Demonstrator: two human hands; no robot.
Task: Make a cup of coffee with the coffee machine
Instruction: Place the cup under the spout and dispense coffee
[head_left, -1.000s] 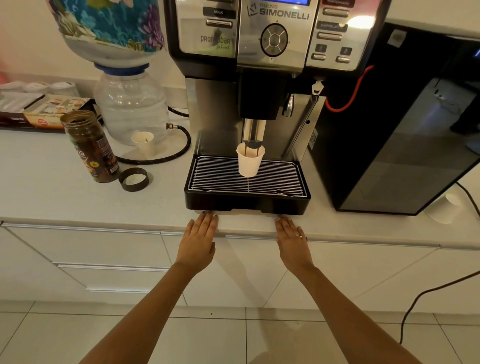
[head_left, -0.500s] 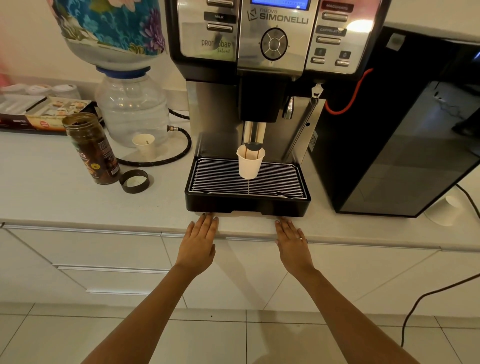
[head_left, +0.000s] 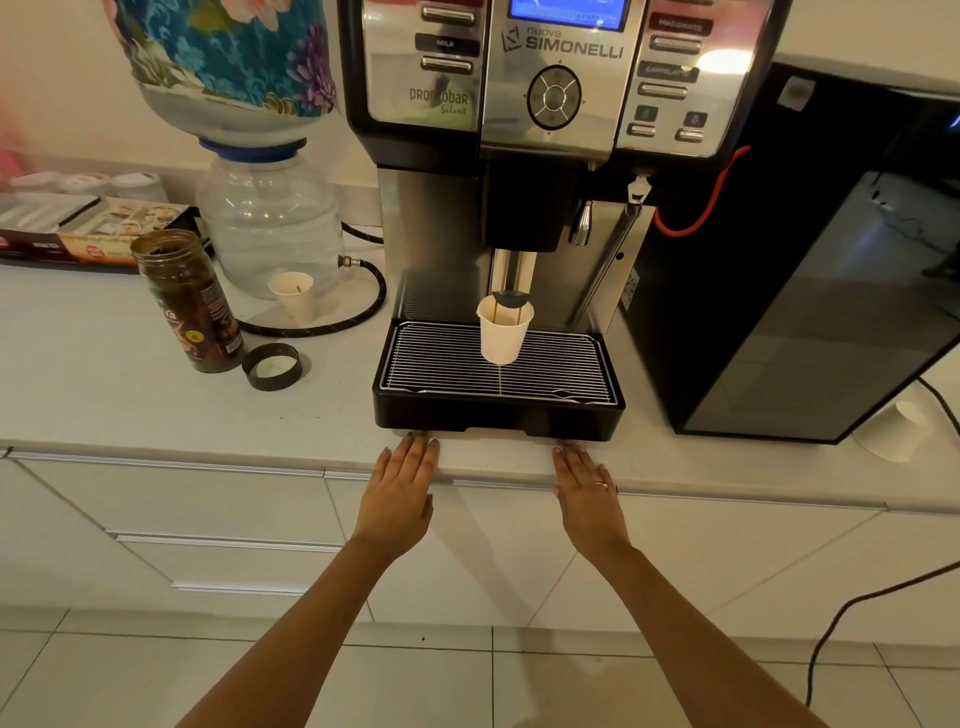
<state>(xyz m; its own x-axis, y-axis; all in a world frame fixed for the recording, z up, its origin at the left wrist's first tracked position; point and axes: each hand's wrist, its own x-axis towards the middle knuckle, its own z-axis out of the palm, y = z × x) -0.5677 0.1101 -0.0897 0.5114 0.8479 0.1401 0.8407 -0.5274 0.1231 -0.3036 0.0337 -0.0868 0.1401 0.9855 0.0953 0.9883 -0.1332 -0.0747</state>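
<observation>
Head view looks down on both hands laid flat on the front edge of the counter (head_left: 156, 410), fingers straight and together, holding nothing: the left hand (head_left: 400, 488) and the right hand (head_left: 587, 493) sit well apart, each with its fingertips just short of the black drip tray (head_left: 498, 421) of the coffee machine (head_left: 550, 171). Ahead of the hands and between them, a white paper cup (head_left: 503, 335) stands upright on the tray's wire grille, directly under the spout (head_left: 511, 299), and two thin brown streams fall into it, so brewing appears to be under way and the job now is probably just waiting. Off beyond the left hand stand an open jar of brown granules (head_left: 189, 306), its dark lid (head_left: 271, 365) lying beside it, a second small paper cup (head_left: 293, 295) and a clear water bottle (head_left: 267, 223); beyond the right hand a black cabinet (head_left: 810, 312) stands beside the machine. Trouble from here would likely come from reaching in early: a light paper cup could tip or slide on the grille if a fingertip knocks it, and coffee would run through into the tray. Lifting it while the streams run would spill hot liquid over the fingers. How full the cup is cannot be seen from this angle, so overfilling is hard to rule out.
</observation>
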